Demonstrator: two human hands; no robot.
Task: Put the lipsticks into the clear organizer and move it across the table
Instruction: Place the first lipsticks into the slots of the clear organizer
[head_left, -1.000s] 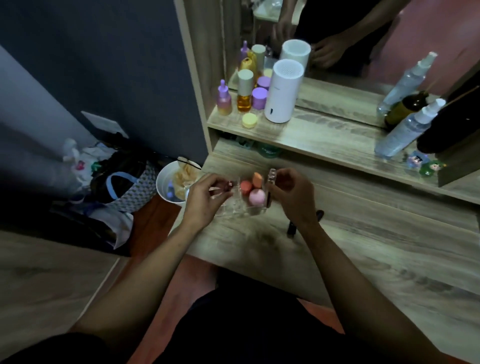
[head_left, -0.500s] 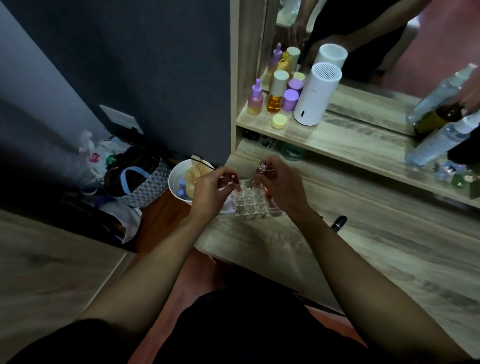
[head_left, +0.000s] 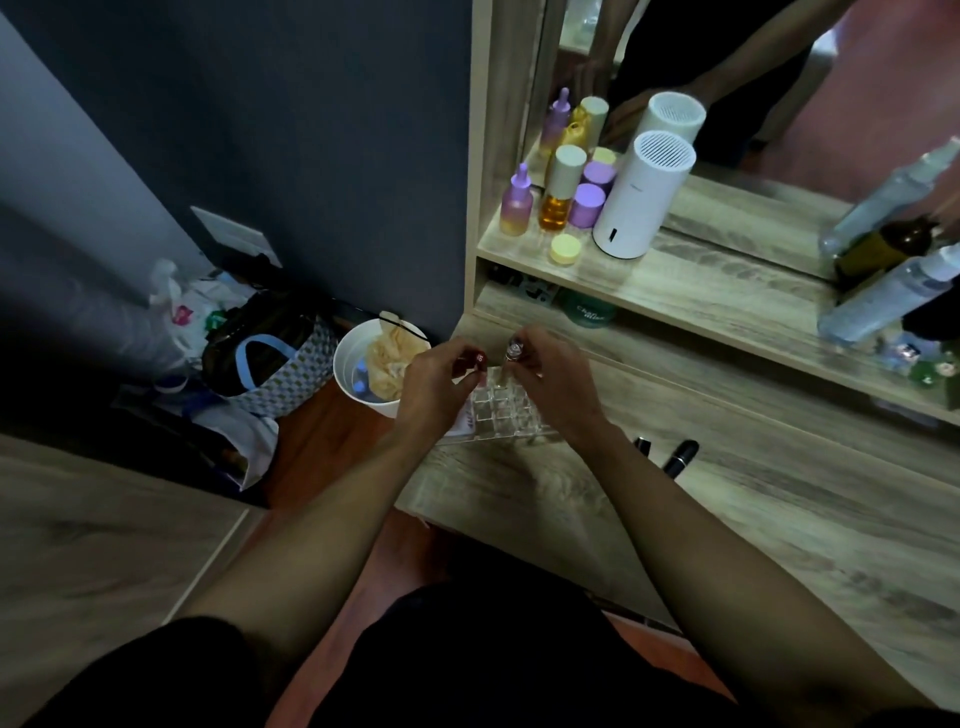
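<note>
Your left hand (head_left: 434, 387) holds a small red-tipped lipstick (head_left: 480, 357) in a pinching grip at the left edge of the clear organizer (head_left: 501, 410), which sits on the desk (head_left: 779, 519) near its left front corner. Your right hand (head_left: 553, 382) has its grip closed around a silver-capped lipstick (head_left: 514, 347), held upright just above the organizer's back compartments. Two black lipsticks (head_left: 681, 457) lie on the desk to the right of your right forearm, apart from the organizer. On the shelf (head_left: 701, 291) above stand a white cylinder (head_left: 641, 195) and several small bottles (head_left: 558, 195). A white bin (head_left: 358, 369) sits on the floor beside the desk.
</note>
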